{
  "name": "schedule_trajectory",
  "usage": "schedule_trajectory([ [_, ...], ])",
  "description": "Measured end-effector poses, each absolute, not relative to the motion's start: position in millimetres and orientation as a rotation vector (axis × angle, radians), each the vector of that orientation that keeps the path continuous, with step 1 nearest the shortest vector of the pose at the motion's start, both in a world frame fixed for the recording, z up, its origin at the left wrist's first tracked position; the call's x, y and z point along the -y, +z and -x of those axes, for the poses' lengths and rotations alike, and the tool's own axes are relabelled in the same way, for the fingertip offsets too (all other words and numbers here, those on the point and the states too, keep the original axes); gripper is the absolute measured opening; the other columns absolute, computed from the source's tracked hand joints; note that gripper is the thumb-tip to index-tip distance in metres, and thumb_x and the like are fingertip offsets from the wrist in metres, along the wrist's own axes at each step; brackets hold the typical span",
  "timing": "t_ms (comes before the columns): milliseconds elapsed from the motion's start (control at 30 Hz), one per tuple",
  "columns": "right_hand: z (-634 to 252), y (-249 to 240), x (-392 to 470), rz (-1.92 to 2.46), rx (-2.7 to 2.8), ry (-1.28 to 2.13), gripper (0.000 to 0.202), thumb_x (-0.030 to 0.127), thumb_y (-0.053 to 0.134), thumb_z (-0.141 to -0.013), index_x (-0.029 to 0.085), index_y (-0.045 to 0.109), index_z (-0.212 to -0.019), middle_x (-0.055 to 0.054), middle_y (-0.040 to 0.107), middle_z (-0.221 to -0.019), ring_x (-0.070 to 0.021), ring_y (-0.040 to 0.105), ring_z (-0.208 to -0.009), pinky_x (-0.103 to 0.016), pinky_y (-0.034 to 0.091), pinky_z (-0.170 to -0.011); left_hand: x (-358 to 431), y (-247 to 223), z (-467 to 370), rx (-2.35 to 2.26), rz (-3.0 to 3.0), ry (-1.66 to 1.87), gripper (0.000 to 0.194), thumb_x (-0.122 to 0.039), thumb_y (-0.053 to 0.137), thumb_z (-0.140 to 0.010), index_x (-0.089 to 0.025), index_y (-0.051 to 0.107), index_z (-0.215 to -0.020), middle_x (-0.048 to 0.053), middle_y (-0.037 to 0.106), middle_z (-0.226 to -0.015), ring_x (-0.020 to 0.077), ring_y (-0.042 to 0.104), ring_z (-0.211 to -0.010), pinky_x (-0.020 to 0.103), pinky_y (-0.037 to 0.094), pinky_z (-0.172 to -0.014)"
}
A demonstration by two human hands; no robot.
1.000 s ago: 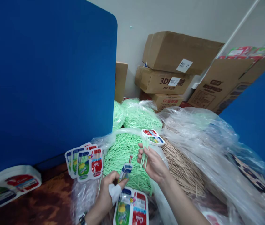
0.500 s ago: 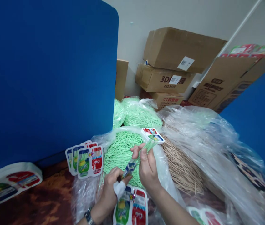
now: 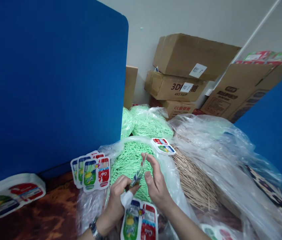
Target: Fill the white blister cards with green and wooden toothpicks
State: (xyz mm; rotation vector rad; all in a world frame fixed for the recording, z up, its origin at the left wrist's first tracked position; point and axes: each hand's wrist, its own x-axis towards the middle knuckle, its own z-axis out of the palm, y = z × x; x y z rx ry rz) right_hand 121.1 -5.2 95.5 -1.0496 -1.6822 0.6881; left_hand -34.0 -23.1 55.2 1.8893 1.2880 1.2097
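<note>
Pinched between thumb and fingers of my left hand [image 3: 117, 196] is a small printed packet [image 3: 137, 177], seen nearly edge-on and tilted up to the right. My right hand [image 3: 157, 186] is beside its upper end, thumb and forefinger apart; whether a fingertip touches the packet I cannot tell. Beneath both hands lies an open plastic bag full of thin green sticks [image 3: 128, 160]. A can-shaped Sprite and Cola card pack [image 3: 141, 221] lies just below my hands. Several similar packs [image 3: 91, 175] overlap left of the bag, with a small stack [image 3: 163, 146] on its far edge.
Brown sticks [image 3: 193, 176] lie under clear plastic [image 3: 220, 146] to the right. More bagged green sticks [image 3: 150, 125] sit behind. Cardboard boxes [image 3: 180, 86] are stacked at the wall. A blue panel [image 3: 56, 83] stands left, near a larger card stack [image 3: 13, 196].
The green sticks between my right fingers no longer show there, and that hand has opened beside the packet. My left hand keeps its hold on the packet, which now appears more edge-on.
</note>
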Motion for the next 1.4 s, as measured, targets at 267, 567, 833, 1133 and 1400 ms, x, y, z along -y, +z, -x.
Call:
schedule_trajectory([
  [267, -127, 106, 7, 0.916, 2.084, 0.155, 0.038, 0.015, 0.047, -0.09, 0.027, 0.047, -0.126, -0.007, 0.057, -0.13, -0.026, 0.043, -0.129, -0.057, 0.021, -0.111, 19, 52, 40, -1.202, -1.887, 1.235, 0.021, -0.022, 0.06, -0.086, -0.019, 0.049, -0.069, -0.002, 0.049, -0.068, 0.0142, 0.049, -0.064, 0.025, 0.037, -0.06],
  [567, -149, 88, -16, 1.121, 1.738, 0.703, 0.04, 0.03, 0.043, -0.094, 0.025, 0.04, -0.134, -0.01, 0.049, -0.137, -0.0234, 0.045, -0.127, -0.047, 0.037, -0.105, 20, 45, 47, -1.163, -1.767, 1.19, 0.022, -0.028, 0.056, -0.088, -0.017, 0.055, -0.069, 0.001, 0.052, -0.07, 0.016, 0.051, -0.067, 0.026, 0.04, -0.061],
  [833, -139, 70, -13, 1.039, 1.384, 1.105, 0.024, 0.042, 0.056, -0.088, 0.02, 0.056, -0.096, -0.003, 0.064, -0.087, -0.0175, 0.061, -0.08, -0.029, 0.05, -0.071, 17, 49, 52, -1.212, -1.545, 1.342, 0.035, -0.034, 0.05, -0.091, -0.015, 0.062, -0.063, 0.008, 0.062, -0.084, 0.0197, 0.061, -0.078, 0.029, 0.049, -0.069],
  [1133, -132, 66, 4, 1.063, 1.418, 1.174, 0.02, 0.04, 0.053, -0.09, 0.021, 0.052, -0.093, -0.002, 0.061, -0.084, -0.0161, 0.059, -0.076, -0.028, 0.047, -0.068, 14, 43, 55, -0.998, -1.118, 1.217, 0.039, -0.029, 0.076, -0.07, -0.013, 0.062, -0.103, 0.011, 0.073, -0.096, 0.0234, 0.068, -0.084, 0.032, 0.055, -0.075],
  [1400, -152, 58, 26, 1.269, 2.087, 1.068, 0.025, 0.034, 0.044, -0.094, 0.023, 0.049, -0.115, -0.005, 0.062, -0.097, -0.0199, 0.061, -0.084, -0.033, 0.048, -0.075, 42, 44, 100, -1.171, -1.222, 1.115, 0.023, -0.028, 0.072, -0.073, -0.013, 0.068, -0.09, 0.006, 0.074, -0.084, 0.022, 0.067, -0.077, 0.029, 0.053, -0.069],
])
